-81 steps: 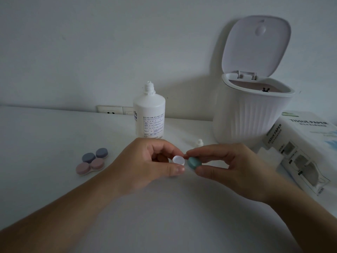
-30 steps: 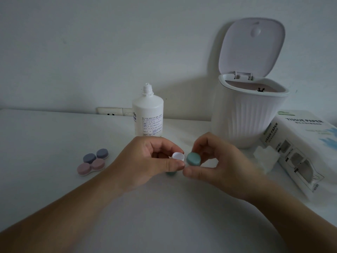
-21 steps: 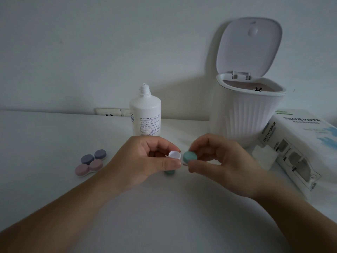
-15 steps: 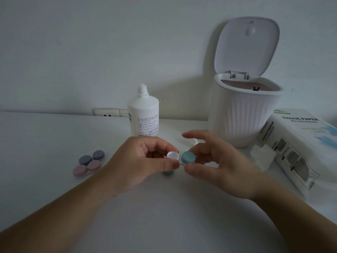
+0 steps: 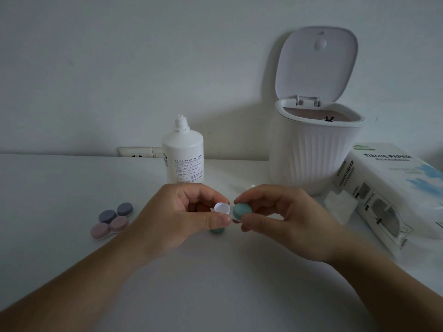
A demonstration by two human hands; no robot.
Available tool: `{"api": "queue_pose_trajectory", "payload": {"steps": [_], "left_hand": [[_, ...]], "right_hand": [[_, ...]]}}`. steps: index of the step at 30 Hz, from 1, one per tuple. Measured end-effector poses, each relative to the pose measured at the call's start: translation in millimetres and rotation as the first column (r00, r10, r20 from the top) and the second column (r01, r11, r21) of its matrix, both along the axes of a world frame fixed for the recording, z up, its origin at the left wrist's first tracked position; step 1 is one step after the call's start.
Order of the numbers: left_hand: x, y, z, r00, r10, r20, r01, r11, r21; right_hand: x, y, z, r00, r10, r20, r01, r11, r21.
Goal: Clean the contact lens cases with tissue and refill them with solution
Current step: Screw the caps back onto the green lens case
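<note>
I see left hand [image 5: 182, 216] gripping open case [image 5: 221, 208]; right hand [image 5: 282, 214], at 3 o'clock, pinches teal cap [image 5: 242, 210].

The left hand [image 5: 182, 212] is holding a contact lens case [image 5: 221, 208] with its white well open, and the right hand [image 5: 282, 212] is pinching a teal cap [image 5: 242, 210] just beside it. On the white worktop [image 5: 60, 188], two closed cases [image 5: 112, 220] are lying at the left. A solution bottle [image 5: 183, 152], an open white bin [image 5: 316, 149] and a tissue paper pack [image 5: 393, 188] are standing behind.
</note>
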State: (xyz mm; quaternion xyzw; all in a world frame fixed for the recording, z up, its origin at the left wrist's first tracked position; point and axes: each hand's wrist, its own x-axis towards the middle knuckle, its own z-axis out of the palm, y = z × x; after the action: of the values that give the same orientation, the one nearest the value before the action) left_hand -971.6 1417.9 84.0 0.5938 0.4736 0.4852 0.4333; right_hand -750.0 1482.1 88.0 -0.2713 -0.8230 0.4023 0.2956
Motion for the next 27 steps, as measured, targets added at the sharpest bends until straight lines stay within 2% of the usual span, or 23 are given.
{"api": "queue_pose_trajectory", "payload": {"steps": [3,5,19,21,23,27], "left_hand": [[0,0,0,1.0,0.0,0.0,0.0,1.0,-0.004],[-1,1,0,1.0,0.001,-0.003,-0.001,1.0,-0.003],[-2,1,-4,0.999,0.046,-0.015,-0.045,0.998,0.033],[-1,3,-6,0.994,0.08,-0.078,-0.075,0.995,0.069],[-2,4,-8,0.971,0.122,-0.208,-0.101,0.989,0.111],[-6,3,-12,0.865,0.186,-0.467,-0.11,0.976,0.186]], "right_hand": [[-1,1,-2,0.999,-0.05,0.0,0.05,0.999,0.003],[1,2,-1,1.0,-0.018,0.014,0.019,0.999,-0.031],[-2,-1,-5,0.998,-0.051,0.03,0.048,0.995,0.09],[-2,0,-4,0.998,-0.054,0.033,0.05,0.993,0.105],[1,3,-3,0.998,-0.053,0.027,0.05,0.993,0.103],[9,10,1,0.998,-0.058,-0.018,0.059,0.996,0.07]]}}
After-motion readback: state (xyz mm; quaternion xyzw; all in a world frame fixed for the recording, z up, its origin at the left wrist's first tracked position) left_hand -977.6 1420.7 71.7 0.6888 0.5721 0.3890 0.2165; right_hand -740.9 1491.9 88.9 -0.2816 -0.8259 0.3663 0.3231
